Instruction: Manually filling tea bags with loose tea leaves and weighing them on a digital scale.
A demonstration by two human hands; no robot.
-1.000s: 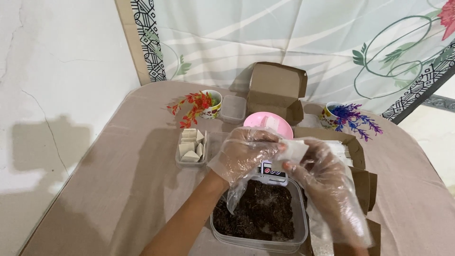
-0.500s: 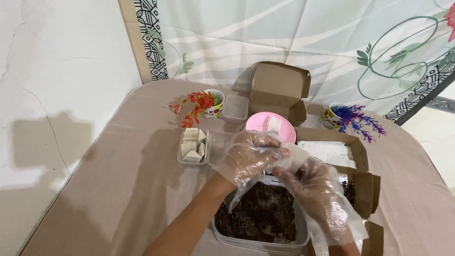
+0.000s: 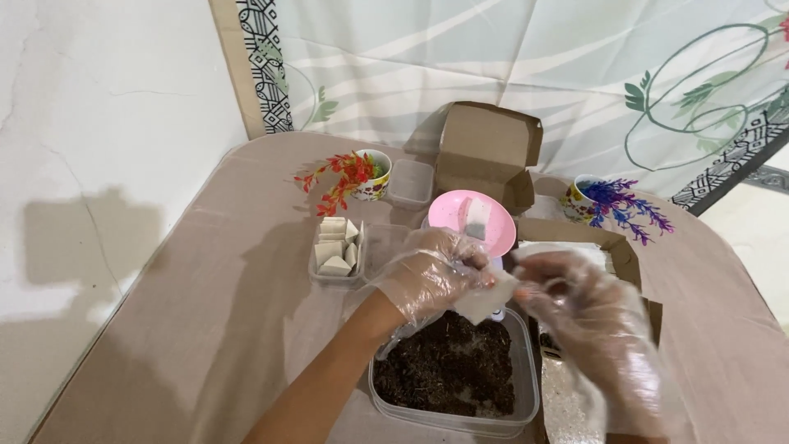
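Observation:
Both my hands wear loose clear plastic gloves. My left hand (image 3: 431, 275) and my right hand (image 3: 588, 316) together pinch a small white paper sachet (image 3: 483, 298) above a clear plastic tub (image 3: 526, 403) filled with a dark brown crumbly material (image 3: 448, 374). Just behind the hands stands a pink round dish (image 3: 452, 215) with a small white sachet (image 3: 477, 218) lying on it. A small clear container (image 3: 316, 265) holding several folded white sachets sits to the left of my left hand.
An open brown cardboard box (image 3: 489, 148) stands at the back, an empty clear tub (image 3: 411, 182) beside it. Two cups with artificial flowers, red (image 3: 349, 177) and purple (image 3: 612, 201), flank it. More brown cardboard boxes (image 3: 625, 263) lie at right. The table has a beige cloth (image 3: 205, 304).
A white sachet now lies on the pink dish. My hands have dropped lower over the tub of dark material and hold the sachet between them.

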